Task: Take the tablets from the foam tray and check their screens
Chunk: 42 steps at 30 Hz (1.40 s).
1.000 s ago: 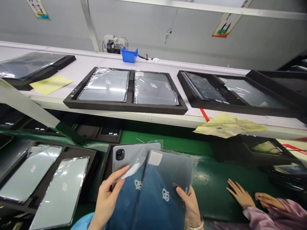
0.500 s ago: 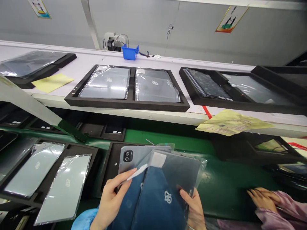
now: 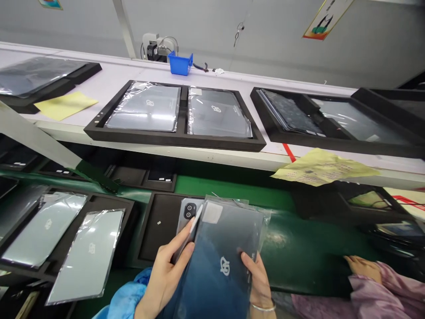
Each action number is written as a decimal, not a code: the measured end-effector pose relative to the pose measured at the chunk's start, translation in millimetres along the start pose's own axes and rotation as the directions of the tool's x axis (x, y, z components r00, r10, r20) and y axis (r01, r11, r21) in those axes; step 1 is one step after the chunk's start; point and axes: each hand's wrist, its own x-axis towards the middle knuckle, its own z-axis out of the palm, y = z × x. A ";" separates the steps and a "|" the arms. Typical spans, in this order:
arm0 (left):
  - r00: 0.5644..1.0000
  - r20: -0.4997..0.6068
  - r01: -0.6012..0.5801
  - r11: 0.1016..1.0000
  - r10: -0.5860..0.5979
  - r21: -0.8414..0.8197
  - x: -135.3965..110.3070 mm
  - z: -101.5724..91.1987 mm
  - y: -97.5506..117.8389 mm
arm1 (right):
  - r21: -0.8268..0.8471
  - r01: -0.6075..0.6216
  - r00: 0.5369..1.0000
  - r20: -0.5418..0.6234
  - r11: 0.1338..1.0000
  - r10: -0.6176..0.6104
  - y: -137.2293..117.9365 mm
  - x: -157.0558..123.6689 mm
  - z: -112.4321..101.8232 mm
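Note:
My right hand point(image 3: 257, 277) grips the right edge of a blue-grey tablet point(image 3: 215, 239) in clear plastic, thumb on its face. This one bears a white logo and a whitish square in its upper left corner. Partly hidden behind it is another grey tablet point(image 3: 184, 212) with a double camera. My left hand point(image 3: 171, 266) is closed at the left edges of the two, its thumb at the front tablet and its fingers by the camera. A narrow white edge shows at its fingertips; what that belongs to I cannot tell. Below them lies a black tray point(image 3: 156, 241).
Wrapped tablets point(image 3: 91, 250) rest at left in a black tray point(image 3: 128, 217). The shelf above bears black trays point(image 3: 182, 141), a blue bin point(image 3: 181, 64) and yellow paper point(image 3: 66, 105). Crumpled yellow paper point(image 3: 322, 168) hangs over its edge. A co-worker's hand point(image 3: 363, 268) rests at right.
The wrapped front tablet has shifted left over the camera tablet, covering more of it. My left hand has moved right and closed round their left edges. The view has tilted slightly.

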 end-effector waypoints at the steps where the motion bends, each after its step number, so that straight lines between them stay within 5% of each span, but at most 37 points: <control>1: 1.000 0.015 0.002 1.000 -0.002 0.013 -0.7 -0.4 1.1 | 0.029 -0.025 0.999 -0.026 0.999 0.025 0.3 0.0 -0.7; 7: 0.988 0.133 -0.085 0.992 0.073 0.089 -2.1 -3.6 5.0 | 0.115 -0.067 0.996 -0.058 0.991 0.074 -0.5 -4.2 2.0; 17: 0.990 0.108 -0.101 0.985 0.086 0.139 -4.4 -6.8 1.2 | 0.074 -0.072 0.996 -0.050 0.995 0.076 -1.9 -9.3 2.0; 25: 0.998 -0.058 -0.005 0.998 0.008 0.057 -2.5 -0.9 3.7 | -0.014 -0.020 1.000 0.010 1.000 0.020 0.2 -14.7 3.4; 35: 0.982 -0.185 0.001 0.992 0.023 0.126 -7.7 -6.1 -41.7 | -0.031 -0.007 1.000 0.023 0.999 0.008 -10.7 -27.0 15.8; 42: 0.973 -0.229 0.037 0.995 -0.016 0.088 -12.6 -0.5 -30.3 | -0.049 0.019 1.000 0.018 0.999 -0.019 -9.6 -28.7 16.8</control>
